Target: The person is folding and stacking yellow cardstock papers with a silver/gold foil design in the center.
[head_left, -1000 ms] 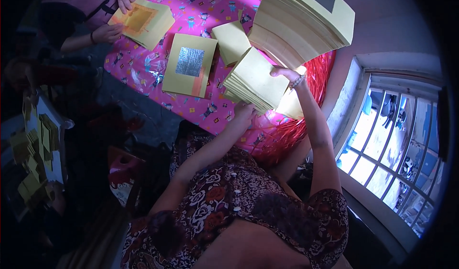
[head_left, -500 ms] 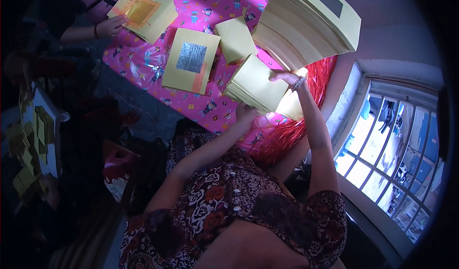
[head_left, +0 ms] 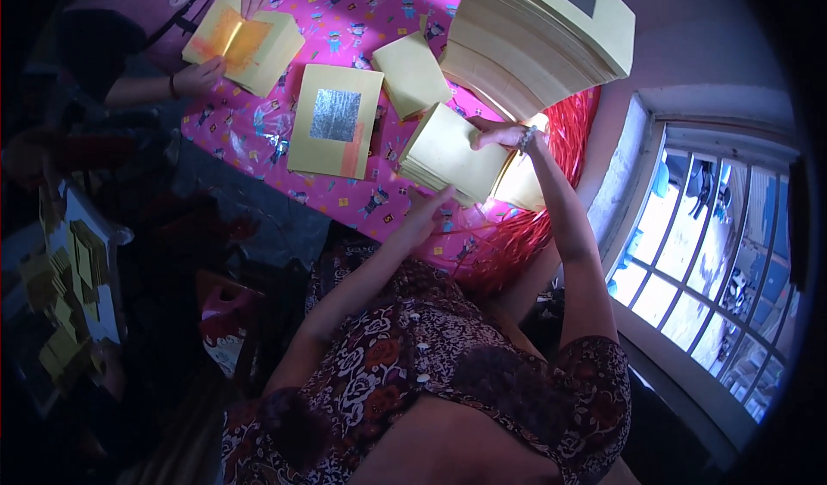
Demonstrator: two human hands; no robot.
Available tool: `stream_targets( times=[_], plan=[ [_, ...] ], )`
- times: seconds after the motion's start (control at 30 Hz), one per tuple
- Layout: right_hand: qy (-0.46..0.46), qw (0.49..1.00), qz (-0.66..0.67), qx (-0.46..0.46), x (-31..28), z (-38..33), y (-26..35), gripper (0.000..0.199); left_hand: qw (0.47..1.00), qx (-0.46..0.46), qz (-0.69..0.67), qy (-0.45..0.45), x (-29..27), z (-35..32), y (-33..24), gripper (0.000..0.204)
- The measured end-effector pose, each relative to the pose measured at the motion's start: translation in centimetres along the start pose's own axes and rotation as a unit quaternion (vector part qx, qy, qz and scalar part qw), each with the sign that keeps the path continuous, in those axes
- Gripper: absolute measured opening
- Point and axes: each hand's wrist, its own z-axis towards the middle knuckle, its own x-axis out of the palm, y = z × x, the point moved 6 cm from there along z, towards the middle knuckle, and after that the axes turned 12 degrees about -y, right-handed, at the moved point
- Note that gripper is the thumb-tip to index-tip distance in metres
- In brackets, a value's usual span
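Note:
A thick stack of pale yellow paper sheets [head_left: 452,153] lies on the pink table in front of me. My right hand [head_left: 504,135], wearing a bracelet, grips its far right edge, with the thumb on the top sheet and the fingers along the edge. Close to the stack's near edge is my left hand [head_left: 425,208], its thumb and index finger apart and nothing held. Left of the stack lies a pile of yellow paper [head_left: 301,145] with a silver foil square and an orange patch. A smaller plain yellow pile [head_left: 412,76] sits just beyond the stack.
A tall, leaning stack of yellow paper [head_left: 517,67] rises at the far right, beside red plastic strands [head_left: 564,153]. Across the pink patterned tablecloth [head_left: 345,33], another person's hands [head_left: 207,77] handle orange-marked sheets [head_left: 258,46]. A barred window [head_left: 706,270] is at right.
My left hand has drawn slightly left from under the stack's near edge, its fingers now showing. My right hand has shifted a little over the stack. The other person's sheets have been folded up.

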Motion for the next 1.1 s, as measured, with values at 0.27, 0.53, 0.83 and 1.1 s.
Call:
stream_targets(
  times=[0.27, 0.53, 0.83, 1.1],
  plan=[
    [-0.095, 0.992, 0.065, 0.048, 0.2, -1.6, -2.1, 0.059, 0.985, 0.153, -0.078, 0.015, 2.4, 2.6, -2.8, 0.083],
    [-0.109, 0.884, 0.453, 0.038, 10.6, -6.9, -4.2, 0.049, 0.957, 0.205, 0.185, 0.090, 2.1, 1.7, -8.3, 0.067],
    [-0.221, 0.834, 0.504, 0.036, 10.6, -7.9, -5.4, 0.049, 0.980, 0.079, 0.128, 0.132, 5.6, 0.0, -6.3, 0.055],
    [-0.232, 0.848, 0.476, -0.003, 9.0, -8.5, -6.6, 0.057, 0.986, 0.053, 0.096, 0.129, 6.7, -1.4, -4.0, 0.058]
  ],
)
